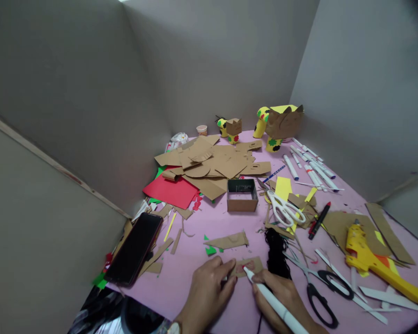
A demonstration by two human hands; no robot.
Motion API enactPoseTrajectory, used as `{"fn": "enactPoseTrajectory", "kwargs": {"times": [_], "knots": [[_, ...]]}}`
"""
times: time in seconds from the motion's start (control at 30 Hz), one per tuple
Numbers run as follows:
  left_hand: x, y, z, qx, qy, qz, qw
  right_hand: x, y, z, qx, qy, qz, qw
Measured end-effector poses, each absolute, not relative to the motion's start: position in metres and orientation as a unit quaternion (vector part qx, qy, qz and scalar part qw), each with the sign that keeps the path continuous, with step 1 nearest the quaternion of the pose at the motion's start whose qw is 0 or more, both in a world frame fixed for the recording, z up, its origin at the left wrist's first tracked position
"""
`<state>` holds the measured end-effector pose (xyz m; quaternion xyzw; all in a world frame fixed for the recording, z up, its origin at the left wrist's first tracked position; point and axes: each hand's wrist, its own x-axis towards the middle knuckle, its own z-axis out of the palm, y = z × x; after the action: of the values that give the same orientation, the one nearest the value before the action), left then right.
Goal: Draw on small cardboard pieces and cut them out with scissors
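Pink counter [176, 280] between grey walls [216, 60]; at six o'clock, the left hand [209, 283] holds a brown cardboard rectangle [252, 265], the right hand [287, 297] a white cylindrical marker [274, 302] touching it.

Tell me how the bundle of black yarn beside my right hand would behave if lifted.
The bundle of black yarn would probably droop: its strands look loose. Their thinness suggests little weight. It might snag the black-handled metal scissors, whose blades lie close.

No readable text — pale print [244, 188] inside cardboard box [242, 205] — too small to make out.
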<state>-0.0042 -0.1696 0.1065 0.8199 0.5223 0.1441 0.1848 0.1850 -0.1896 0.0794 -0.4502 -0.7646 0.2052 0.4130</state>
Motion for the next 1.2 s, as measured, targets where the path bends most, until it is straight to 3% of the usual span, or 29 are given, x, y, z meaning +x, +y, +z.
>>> {"fn": "enactPoseTrajectory", "kwargs": {"times": [0.77,1.2], "knots": [[-0.0024,-0.1687,0.1089,0.817,0.527,0.135,0.193,0.1841,-0.1913,0.0763,-0.475,-0.746,0.201,0.422],[-0.0044,-0.1689,0.1073,0.818,0.529,0.130,0.184,0.1913,-0.1983,0.0800,-0.541,-0.662,0.193,0.481]]}}
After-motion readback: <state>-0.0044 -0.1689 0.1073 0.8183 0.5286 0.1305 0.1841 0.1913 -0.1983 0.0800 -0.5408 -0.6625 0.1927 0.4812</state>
